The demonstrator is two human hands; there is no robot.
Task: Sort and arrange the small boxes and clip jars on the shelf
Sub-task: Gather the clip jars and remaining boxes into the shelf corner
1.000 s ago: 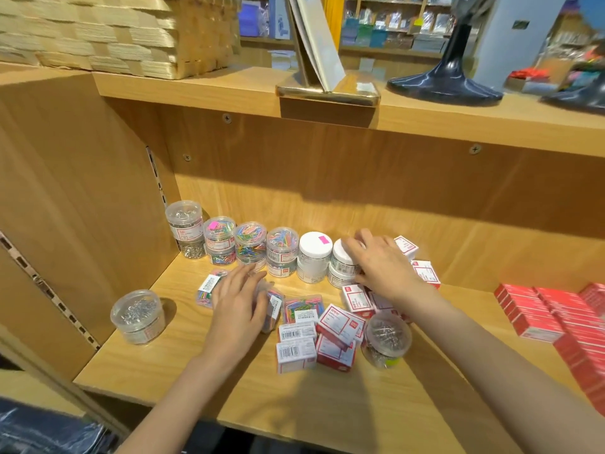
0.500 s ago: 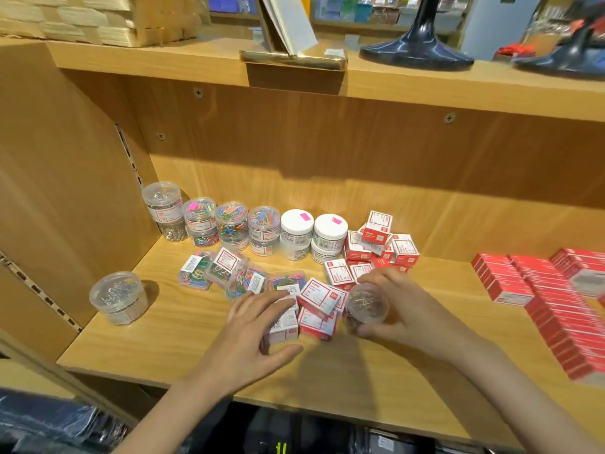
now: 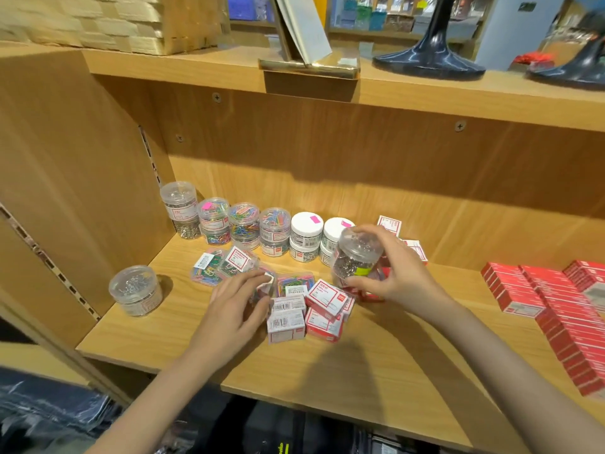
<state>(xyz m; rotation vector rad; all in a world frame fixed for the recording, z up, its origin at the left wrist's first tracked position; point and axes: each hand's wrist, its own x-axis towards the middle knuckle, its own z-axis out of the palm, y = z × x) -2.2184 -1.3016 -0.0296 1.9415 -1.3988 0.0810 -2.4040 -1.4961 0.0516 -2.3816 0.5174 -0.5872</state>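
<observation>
The right hand [image 3: 397, 270] is grasping a clear jar [image 3: 357, 255] of silver clips, thumb under its base and fingers over its lid, holding it tilted above the shelf [image 3: 196, 335], just in front of the white-lidded jars [image 3: 307, 235] near the back edge. The left hand [image 3: 235, 306] is pinching a small clear box [image 3: 265, 285] between thumb and fingertips, low over the shelf's middle. Just right of that hand, red-and-white boxes [image 3: 307, 312] are lying in a loose heap, some on their sides with barcodes showing. Behind the hand, flat clear packs [image 3: 222, 265] of coloured clips are lying scattered. Along the back edge, jars of coloured clips [image 3: 244, 224] are standing stacked in twos in a row, with a taller stack of silver-clip jars [image 3: 180, 208] at the back-left corner. A lone jar [image 3: 136, 290] is standing near the left edge, well apart from the rest. More red-and-white boxes [image 3: 402, 237] are showing behind the right hand. Red boxes [image 3: 563, 309] are lying in rows along the right edge.
</observation>
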